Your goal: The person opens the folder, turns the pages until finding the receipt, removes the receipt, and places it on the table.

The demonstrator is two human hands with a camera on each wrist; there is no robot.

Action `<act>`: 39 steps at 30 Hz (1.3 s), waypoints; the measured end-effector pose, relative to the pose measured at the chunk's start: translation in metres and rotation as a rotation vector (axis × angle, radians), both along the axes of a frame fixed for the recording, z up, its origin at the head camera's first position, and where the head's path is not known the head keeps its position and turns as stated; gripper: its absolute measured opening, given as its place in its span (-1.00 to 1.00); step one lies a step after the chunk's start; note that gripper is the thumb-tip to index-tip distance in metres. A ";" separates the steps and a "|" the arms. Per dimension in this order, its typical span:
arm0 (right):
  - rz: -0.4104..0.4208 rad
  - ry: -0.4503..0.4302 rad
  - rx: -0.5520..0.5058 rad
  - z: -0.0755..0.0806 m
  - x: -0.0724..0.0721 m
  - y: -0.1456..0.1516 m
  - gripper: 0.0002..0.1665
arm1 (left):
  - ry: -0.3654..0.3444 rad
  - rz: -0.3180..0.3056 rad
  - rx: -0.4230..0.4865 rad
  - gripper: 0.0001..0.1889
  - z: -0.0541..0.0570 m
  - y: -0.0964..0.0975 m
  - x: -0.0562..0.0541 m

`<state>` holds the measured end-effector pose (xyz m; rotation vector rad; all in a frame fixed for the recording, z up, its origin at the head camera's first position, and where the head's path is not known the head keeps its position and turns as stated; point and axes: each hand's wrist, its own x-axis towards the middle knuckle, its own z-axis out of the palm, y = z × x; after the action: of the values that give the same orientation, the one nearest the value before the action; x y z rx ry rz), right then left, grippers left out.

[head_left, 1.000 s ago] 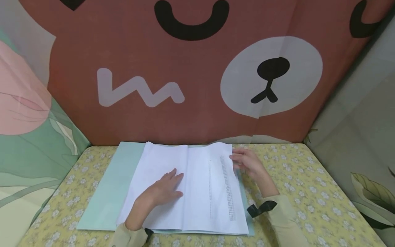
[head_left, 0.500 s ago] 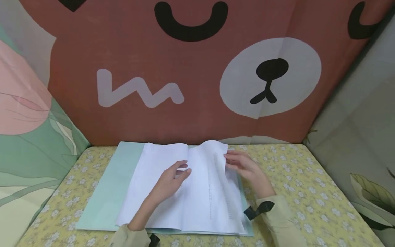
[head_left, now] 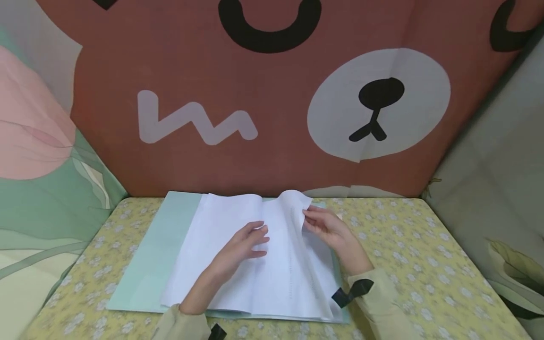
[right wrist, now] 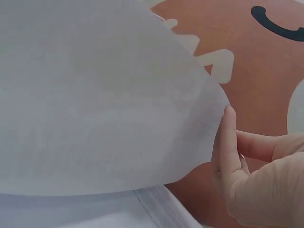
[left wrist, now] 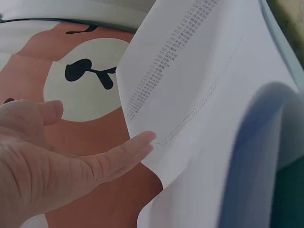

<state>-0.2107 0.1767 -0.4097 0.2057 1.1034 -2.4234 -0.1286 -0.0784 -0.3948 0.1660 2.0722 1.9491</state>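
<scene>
An open booklet (head_left: 221, 212) of white pages with a pale green cover (head_left: 153, 264) lies on the table. My right hand (head_left: 333, 231) pinches the upper outer edge of the right-hand page (head_left: 280, 255), whose top bulges upward. The pale underside of that lifted page (right wrist: 114, 104) fills much of the right wrist view, and my fingertips (right wrist: 229, 116) meet its edge. Near the centre fold, my left hand (head_left: 240, 245) hovers with fingers extended and holds nothing. Columns of small print (left wrist: 166, 52) show on the page in the left wrist view.
A yellow floral cloth (head_left: 408, 264) covers the table around the booklet. Behind it rises a brown cloth backdrop (head_left: 272, 165) with a cartoon bear. Printed cloth panels (head_left: 38, 198) stand on both sides. Dark straps sit at both sleeve cuffs.
My right hand has moved left with the page edge, and the page curls up more. My left hand has lifted from the left page and shifted toward the centre fold.
</scene>
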 end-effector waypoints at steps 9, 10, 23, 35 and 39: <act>0.016 0.067 0.016 0.019 -0.006 -0.032 -0.62 | -0.001 0.035 0.029 -0.30 0.016 -0.010 -0.002; 0.011 0.074 0.021 0.020 -0.007 -0.037 -0.62 | 0.001 0.030 0.025 -0.30 0.018 -0.012 -0.002; -0.001 0.089 0.044 0.018 -0.011 -0.088 -0.83 | -0.007 -0.041 -0.211 -0.22 0.035 -0.034 0.000; 0.029 0.157 0.045 0.017 -0.005 -0.115 -0.82 | 0.093 -0.031 -0.378 -0.52 0.026 -0.038 0.002; 0.039 0.190 0.047 0.018 -0.005 -0.119 -0.82 | 0.109 -0.008 -0.405 -0.54 0.023 -0.041 0.002</act>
<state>-0.2153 0.0578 -0.3922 -0.0315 1.2343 -2.4229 -0.1266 -0.1193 -0.3723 0.1946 2.4796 1.5026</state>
